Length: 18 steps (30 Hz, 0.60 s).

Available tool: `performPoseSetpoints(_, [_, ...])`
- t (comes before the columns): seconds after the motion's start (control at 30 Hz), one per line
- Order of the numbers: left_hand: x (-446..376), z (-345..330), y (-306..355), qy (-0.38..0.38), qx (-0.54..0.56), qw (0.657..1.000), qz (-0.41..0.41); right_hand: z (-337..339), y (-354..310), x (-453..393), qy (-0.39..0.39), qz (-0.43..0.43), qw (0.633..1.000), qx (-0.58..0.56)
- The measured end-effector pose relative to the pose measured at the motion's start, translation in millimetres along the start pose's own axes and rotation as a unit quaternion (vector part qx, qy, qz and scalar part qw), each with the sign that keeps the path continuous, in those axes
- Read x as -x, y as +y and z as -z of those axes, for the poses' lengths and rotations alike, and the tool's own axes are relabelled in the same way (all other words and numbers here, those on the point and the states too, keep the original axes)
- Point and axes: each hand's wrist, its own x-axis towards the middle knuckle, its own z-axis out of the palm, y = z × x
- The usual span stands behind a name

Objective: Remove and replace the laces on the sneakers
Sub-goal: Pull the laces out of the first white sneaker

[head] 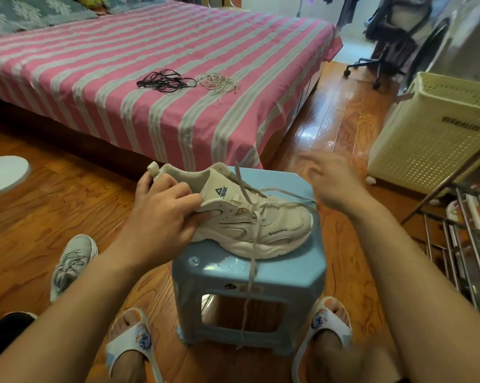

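Observation:
A cream sneaker [263,230] lies on a light blue plastic stool [286,275], toe pointing right. My left hand [164,208] grips its heel and collar. Its beige lace [251,269] is loose; one end hangs down over the stool's front, another runs right toward my right hand [333,183]. That hand is blurred, hovering above the toe with fingers spread, and I cannot tell whether it pinches the lace. A second, greyish sneaker [71,262] lies on the floor at left. On the bed lie a bundle of black laces [164,82] and a bundle of beige laces [219,83].
The pink striped bed [122,106] fills the far side. A cream perforated laundry basket [432,134] stands at right, with a metal rack [460,239] in front of it. A white fan base [4,172] sits at left. My slippered feet flank the stool.

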Motion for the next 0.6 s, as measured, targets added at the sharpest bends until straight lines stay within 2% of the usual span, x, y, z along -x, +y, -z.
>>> performPoseSetpoints(0.07, [2,1,0,-0.001,0.01,1.0,-0.003,-2,-38,7,-0.122,0.104,0.982,-0.102])
performPoseSetpoints(0.1, [2,1,0,0.003,0.016,1.0,-0.006,-5,-47,11,-0.164,0.137,0.971,-0.109])
performPoseSetpoints(0.13, [3,1,0,0.007,0.02,1.0,-0.009,-11,-50,10,-0.167,0.161,0.968,-0.096])
performPoseSetpoints(0.23, [3,0,-1,0.008,0.019,1.0,-0.014,-17,-42,4,-0.083,0.169,0.979,-0.075])
performPoseSetpoints(0.3, [3,-1,-3,0.004,0.016,1.0,-0.012,-14,-27,-5,-0.005,0.107,0.993,-0.046])
performPoseSetpoints(0.33, [4,0,-4,0.003,0.015,1.0,-0.011,-13,-13,-10,0.05,0.034,0.998,-0.026])
performPoseSetpoints(0.4, [4,0,-3,0.001,0.018,1.0,-0.01,-4,22,-14,0.142,-0.144,0.979,0.011])
performPoseSetpoints(0.43, [4,0,-3,0.0,0.017,1.0,-0.009,-2,34,-11,0.159,-0.183,0.969,0.045])
performPoseSetpoints(0.47, [3,0,-2,-0.002,0.014,1.0,-0.008,-1,37,-9,0.163,-0.172,0.969,0.063])
performPoseSetpoints(0.5, [2,0,-2,-0.003,0.011,1.0,-0.008,-1,33,-7,0.153,-0.121,0.979,0.059])
performPoseSetpoints(0.57, [0,0,-3,-0.001,0.01,1.0,-0.008,-4,2,8,0.062,0.076,0.995,-0.021])
performPoseSetpoints(0.6, [-1,-1,-3,0.0,0.013,1.0,-0.009,-4,-18,19,-0.012,0.161,0.986,-0.048])
